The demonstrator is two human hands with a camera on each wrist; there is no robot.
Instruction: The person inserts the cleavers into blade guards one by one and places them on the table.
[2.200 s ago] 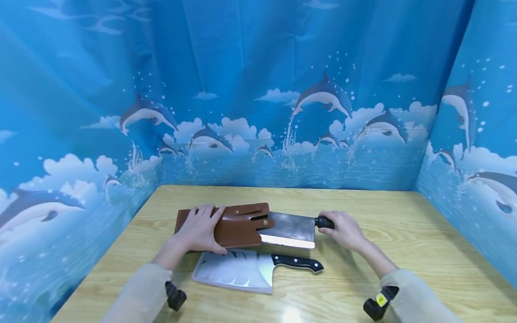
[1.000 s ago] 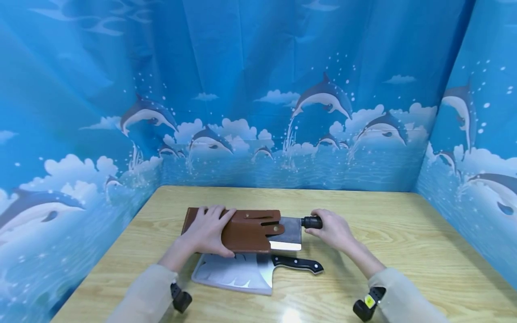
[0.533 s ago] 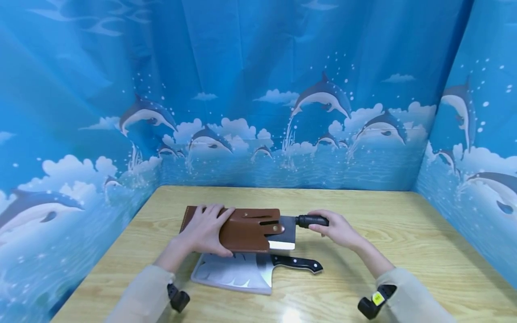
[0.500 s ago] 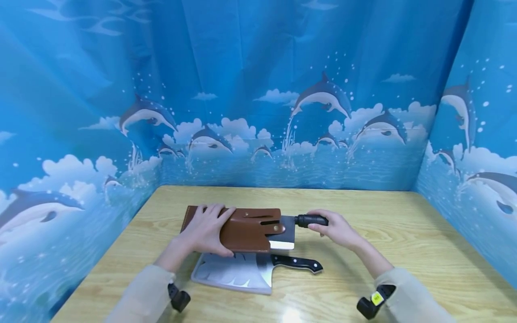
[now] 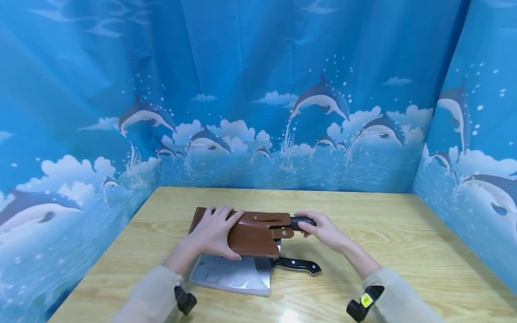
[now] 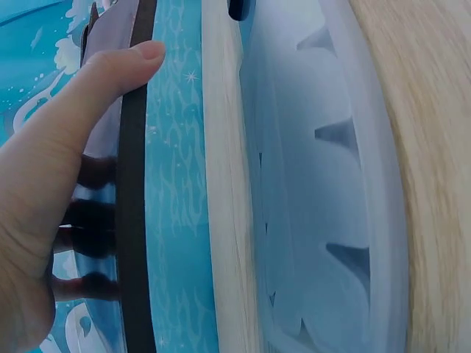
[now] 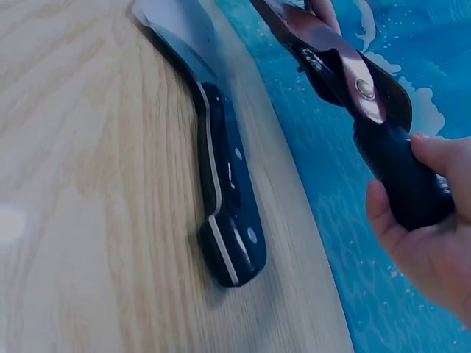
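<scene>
My left hand (image 5: 214,233) grips a brown leather knife sheath (image 5: 256,237), thumb on the near side and fingers behind. Its dark edge (image 6: 134,220) shows in the left wrist view, held above the table. Nearly the whole blade of a cleaver is inside the sheath; a small bit of blade (image 5: 278,243) peeks out at the mouth. My right hand (image 5: 327,233) holds the cleaver by its black handle (image 5: 303,223). Beside that handle, the sheath's snap strap (image 7: 360,84) hangs loose, its metal stud visible in the right wrist view.
A second cleaver (image 5: 232,274) lies flat on the wooden table (image 5: 404,260), just nearer than the sheath. A translucent cover surrounds its blade, and its riveted black handle (image 7: 232,191) points right. Blue dolphin-print curtains (image 5: 258,67) stand behind and at both sides.
The cleaver has slid left into the sheath until only a sliver of blade shows. My right hand has moved left with it, while the sheath and left hand have shifted slightly right.
</scene>
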